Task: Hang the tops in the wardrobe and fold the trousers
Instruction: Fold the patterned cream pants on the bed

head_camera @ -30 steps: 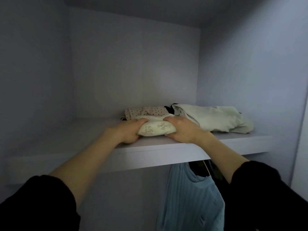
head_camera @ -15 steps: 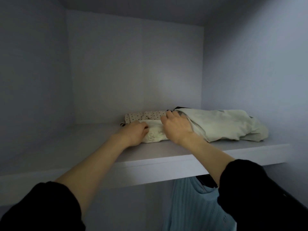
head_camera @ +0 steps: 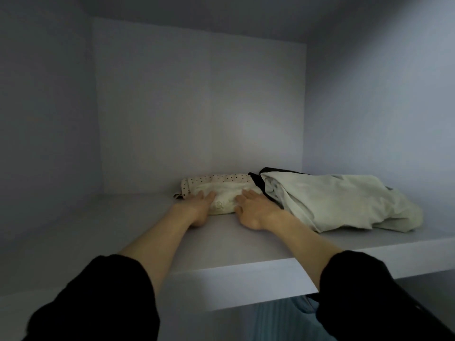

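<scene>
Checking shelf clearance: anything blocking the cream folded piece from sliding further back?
Yes. The polka-dot garment lies directly behind the cream folded piece, against it, and the pale green bundle crowds its right side. Both hands, left hand and right hand, already rest on it, nothing between.

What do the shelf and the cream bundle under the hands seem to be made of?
Shelf: probably laminated board with a matte pale finish; its thick front edge is flat, square and plain. Cream bundle: soft woven or knitted cloth, perhaps cotton; it creases and bulges between the left hand and right hand.
</scene>
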Motion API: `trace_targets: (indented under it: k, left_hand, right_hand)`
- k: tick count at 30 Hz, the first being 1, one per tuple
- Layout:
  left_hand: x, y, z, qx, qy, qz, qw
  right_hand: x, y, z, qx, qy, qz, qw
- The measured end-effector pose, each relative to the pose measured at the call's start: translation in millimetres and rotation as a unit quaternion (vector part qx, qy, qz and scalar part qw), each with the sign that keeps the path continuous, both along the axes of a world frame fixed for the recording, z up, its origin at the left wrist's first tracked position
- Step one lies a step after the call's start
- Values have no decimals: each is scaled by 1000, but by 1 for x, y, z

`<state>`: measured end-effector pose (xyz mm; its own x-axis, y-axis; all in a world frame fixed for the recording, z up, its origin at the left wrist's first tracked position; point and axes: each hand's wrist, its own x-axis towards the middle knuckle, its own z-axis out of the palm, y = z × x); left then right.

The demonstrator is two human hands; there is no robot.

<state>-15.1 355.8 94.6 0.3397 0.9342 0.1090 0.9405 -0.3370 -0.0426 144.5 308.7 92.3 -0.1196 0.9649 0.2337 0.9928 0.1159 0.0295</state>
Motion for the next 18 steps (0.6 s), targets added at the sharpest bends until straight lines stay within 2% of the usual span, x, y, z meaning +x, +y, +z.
trace_targets:
  k: [3,6,9,11,14,18]
  left_hand:
    - [-5,0,0,-9,-20,-11,1000]
    - [-15,-16,-1,2,-90,-26,996]
    - [-26,-59,-1,54,-174,-46,982]
    - [-33,-100,-3,117,-256,-63,957]
    - [-45,-175,-18,232,-322,-47,917]
    - [-52,-260,-52,235,-350,21,907]
  right_hand:
    - [2,1,1,-17,14,1,1000]
    - [2,-11,3,-3,60,19,998]
    - [-3,-40,6,37,128,74,988]
    - [-7,-67,5,89,170,115,975]
    - [-13,-116,0,169,206,179,947]
    - [-25,-173,-18,212,260,249,909]
